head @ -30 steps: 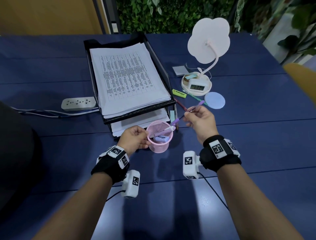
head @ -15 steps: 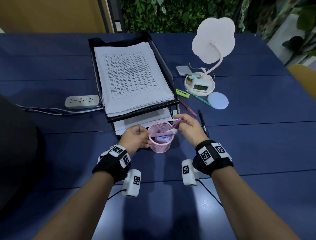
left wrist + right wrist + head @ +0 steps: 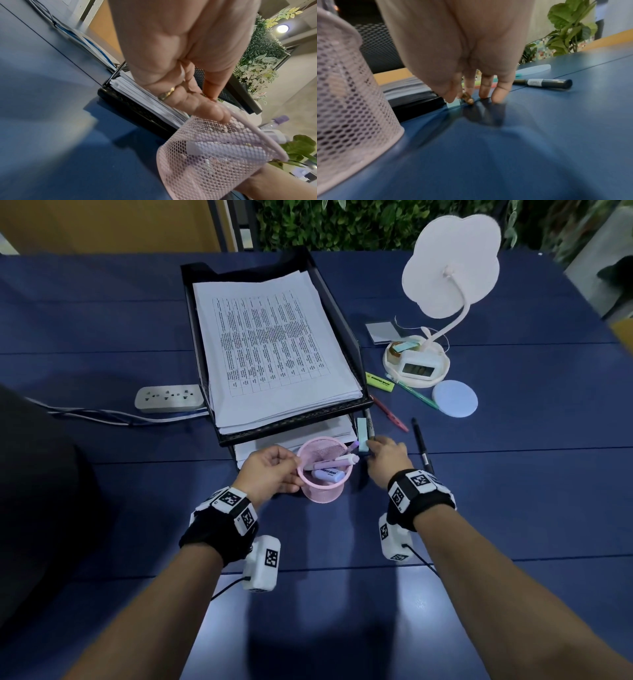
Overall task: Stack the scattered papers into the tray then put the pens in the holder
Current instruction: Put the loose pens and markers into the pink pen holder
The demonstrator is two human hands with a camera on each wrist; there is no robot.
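Since the earlier frame, the right hand (image 3: pixel 387 457) has left the holder (image 3: pixel 323 474) and dropped to the tabletop (image 3: pixel 513 508), fingertips (image 3: pixel 452 99) closing on a teal marker (image 3: pixel 361 434); whether they grip it, I cannot tell. Left hand (image 3: pixel 270 474) pinches the holder's rim. Risk: the marker may skid under the tray (image 3: pixel 352 344). Papers (image 3: pixel 270 350) fill the tray; three pens (image 3: pixel 334 465) sit in the holder.

I see an office: a blue desk (image 3: pixel 102 313) carrying a black paper tray (image 3: pixel 349 344) of printed sheets, a power strip (image 3: pixel 168 397), a desk lamp (image 3: pixel 448 265) at upper right, foliage wall behind.
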